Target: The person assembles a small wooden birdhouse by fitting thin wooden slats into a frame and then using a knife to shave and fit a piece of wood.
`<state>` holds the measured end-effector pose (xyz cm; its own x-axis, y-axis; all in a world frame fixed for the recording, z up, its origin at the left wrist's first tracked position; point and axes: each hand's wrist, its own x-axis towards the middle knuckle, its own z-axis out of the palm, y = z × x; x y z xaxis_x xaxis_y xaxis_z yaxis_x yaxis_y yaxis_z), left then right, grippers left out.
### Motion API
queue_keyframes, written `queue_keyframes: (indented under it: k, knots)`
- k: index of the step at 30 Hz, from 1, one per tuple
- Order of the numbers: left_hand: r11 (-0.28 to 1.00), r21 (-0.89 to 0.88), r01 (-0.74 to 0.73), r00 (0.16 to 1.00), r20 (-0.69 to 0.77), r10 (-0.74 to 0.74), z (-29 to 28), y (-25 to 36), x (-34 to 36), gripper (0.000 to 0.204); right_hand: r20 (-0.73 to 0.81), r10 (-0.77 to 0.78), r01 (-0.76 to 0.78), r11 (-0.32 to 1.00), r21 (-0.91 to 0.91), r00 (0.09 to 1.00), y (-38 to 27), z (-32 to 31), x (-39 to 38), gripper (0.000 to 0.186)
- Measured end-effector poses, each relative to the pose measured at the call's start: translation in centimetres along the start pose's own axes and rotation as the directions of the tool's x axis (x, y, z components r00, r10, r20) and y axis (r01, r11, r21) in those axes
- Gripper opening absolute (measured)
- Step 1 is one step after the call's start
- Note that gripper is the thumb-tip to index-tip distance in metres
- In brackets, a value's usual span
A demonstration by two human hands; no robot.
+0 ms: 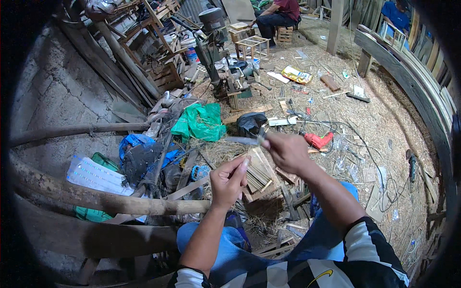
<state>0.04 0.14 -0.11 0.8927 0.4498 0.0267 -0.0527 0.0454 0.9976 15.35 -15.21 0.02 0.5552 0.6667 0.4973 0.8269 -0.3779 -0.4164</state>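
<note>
My right hand is closed round what looks like a knife, its blurred pale blade pointing left. Below and left of it, my left hand pinches something small and thin that I cannot make out, largely hidden by the fingers. Beyond both hands, over my lap, a shallow wooden box holds several thin wooden strips.
A drill press, green plastic, red power tool, grinder and cords lie ahead among scraps. Poles border my left, a plank the right. Two other people sit or stand at the back.
</note>
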Motion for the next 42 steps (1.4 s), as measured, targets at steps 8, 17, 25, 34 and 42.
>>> queue_keyframes:
  k: [8,17,25,34,42]
  knots:
    - [0.995,-0.087,0.039,0.999,0.019,-0.038,0.4,0.8,-0.2,0.023,0.004,-0.027,0.026,0.996,0.082,1.0,-2.2,-1.0,-0.7,0.027]
    - [0.998,-0.064,0.002,1.0,0.02,-0.001,0.3,0.3,-0.3,0.021,0.042,-0.127,0.123,0.988,0.094,0.991,-2.8,-0.8,-0.7,0.022]
    - [0.998,-0.061,-0.015,0.998,0.059,0.018,0.3,0.5,-0.5,0.027,-0.039,0.052,-0.051,0.999,0.019,0.998,0.1,-1.3,0.4,0.027]
    - [0.997,-0.078,-0.024,0.998,0.053,0.028,0.3,-0.1,-0.3,0.026,0.028,-0.117,0.115,0.991,0.065,0.993,-2.9,-0.9,-1.1,0.024]
    - [0.987,-0.123,-0.099,0.988,0.104,0.112,0.5,-0.3,-0.8,0.031,-0.036,0.058,-0.058,0.998,0.004,0.998,-0.2,-1.1,0.2,0.028]
